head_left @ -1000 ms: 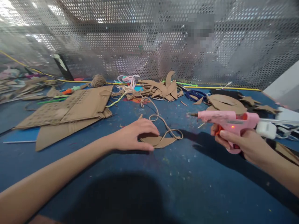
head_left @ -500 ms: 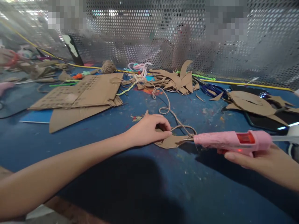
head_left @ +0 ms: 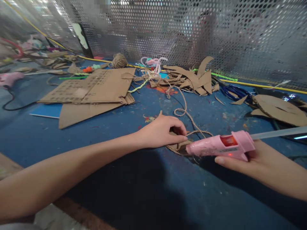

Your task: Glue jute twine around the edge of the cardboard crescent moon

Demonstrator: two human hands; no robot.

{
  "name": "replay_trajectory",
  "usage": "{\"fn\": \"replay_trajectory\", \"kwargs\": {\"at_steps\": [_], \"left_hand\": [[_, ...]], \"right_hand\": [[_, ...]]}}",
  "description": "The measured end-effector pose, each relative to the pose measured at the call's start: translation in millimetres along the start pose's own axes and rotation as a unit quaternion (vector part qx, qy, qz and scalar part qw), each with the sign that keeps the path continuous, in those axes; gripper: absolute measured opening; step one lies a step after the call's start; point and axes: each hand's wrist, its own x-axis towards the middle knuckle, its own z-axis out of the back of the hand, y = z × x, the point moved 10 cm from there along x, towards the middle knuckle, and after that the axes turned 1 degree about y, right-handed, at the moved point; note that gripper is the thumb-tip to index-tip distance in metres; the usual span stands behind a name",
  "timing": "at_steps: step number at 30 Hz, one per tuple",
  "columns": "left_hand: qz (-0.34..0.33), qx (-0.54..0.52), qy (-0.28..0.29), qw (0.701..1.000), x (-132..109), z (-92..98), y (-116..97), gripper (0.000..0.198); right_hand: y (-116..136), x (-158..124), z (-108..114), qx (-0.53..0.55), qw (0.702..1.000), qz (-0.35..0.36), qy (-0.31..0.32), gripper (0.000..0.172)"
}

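My left hand [head_left: 168,129] lies on the table with thumb and fingers closed on a small cut cardboard piece [head_left: 183,147], most of it hidden under the hand. Jute twine [head_left: 183,103] runs from the back of the table in loops down to this piece. In my right hand [head_left: 261,159] is a pink hot glue gun [head_left: 213,146], its red light on and a clear glue stick [head_left: 280,132] sticking out behind. The gun's nose is right over the cardboard. I cannot tell whether its tip touches.
Folded cardboard [head_left: 100,86] lies to the left, with a twine ball [head_left: 119,60] behind it. Cardboard scraps [head_left: 192,78] are heaped at the back, before a perforated metal screen [head_left: 148,28]. Blue-handled scissors [head_left: 233,92] and a cardboard disc [head_left: 280,107] lie right. Another pink glue gun [head_left: 11,78] rests far left.
The glue gun has come closer to my left hand, and its nose now points lower over the cardboard. My left hand keeps its hold. The whole view has shifted a little.
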Motion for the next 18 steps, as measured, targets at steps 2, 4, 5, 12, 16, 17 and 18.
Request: {"fn": "replay_trajectory", "kwargs": {"at_steps": [2,4,5,12,16,17,18], "left_hand": [[0.001,0.000,0.001,1.000,0,0.6,0,0.007],[0.001,-0.002,0.002,1.000,0,1.3,0,0.007],[0.000,-0.004,0.004,1.000,0,1.4,0,0.007],[-0.004,-0.020,0.026,0.999,2,0.0,4,0.010],[-0.001,-0.013,0.032,0.999,2,-0.9,5,0.010],[-0.002,-0.012,0.032,0.999,2,-0.9,5,0.010],[-0.002,-0.011,0.032,0.999,2,-0.8,5,0.010]], "right_hand": [[2,2,0,0.005,1.000,-0.003,0.002,0.042],[7,4,-1,0.015,1.000,-0.005,0.012,0.043],[9,5,-2,0.019,1.000,-0.007,0.019,0.043],[16,9,-1,0.006,0.999,0.001,0.033,0.040],[17,8,2,-0.011,1.000,0.000,0.024,0.041],[18,8,3,-0.014,1.000,-0.006,0.020,0.041],[19,8,3,-0.015,1.000,-0.010,0.020,0.040]]}}
